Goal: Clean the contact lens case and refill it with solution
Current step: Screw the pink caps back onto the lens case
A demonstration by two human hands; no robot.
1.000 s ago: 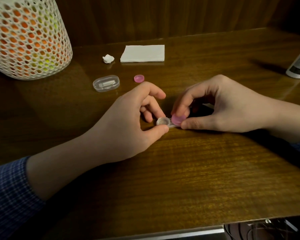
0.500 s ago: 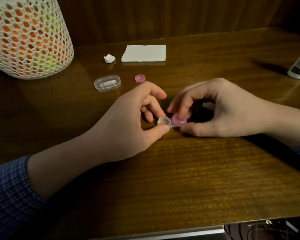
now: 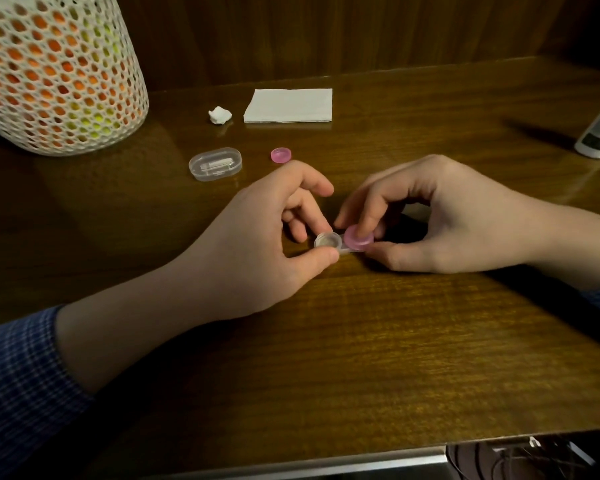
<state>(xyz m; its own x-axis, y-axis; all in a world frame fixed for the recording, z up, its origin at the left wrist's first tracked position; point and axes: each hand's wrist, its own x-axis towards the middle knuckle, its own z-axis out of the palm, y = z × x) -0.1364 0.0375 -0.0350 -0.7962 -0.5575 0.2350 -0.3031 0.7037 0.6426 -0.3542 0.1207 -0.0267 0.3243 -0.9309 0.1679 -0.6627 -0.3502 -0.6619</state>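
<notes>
On the glossy wooden table [image 3: 361, 341], the left hand [image 3: 257, 251] pinches the small clear plastic lens case [image 3: 328, 242] while the right hand [image 3: 440, 226] grips its round pink cap [image 3: 358, 238]; steadying the base should keep the threads square.

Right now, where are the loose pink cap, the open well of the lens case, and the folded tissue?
loose pink cap [image 3: 281, 155], head view, top face.
open well [image 3: 327, 241], head view, inner hollow.
folded tissue [image 3: 288, 105], head view, centre of sheet.
</notes>
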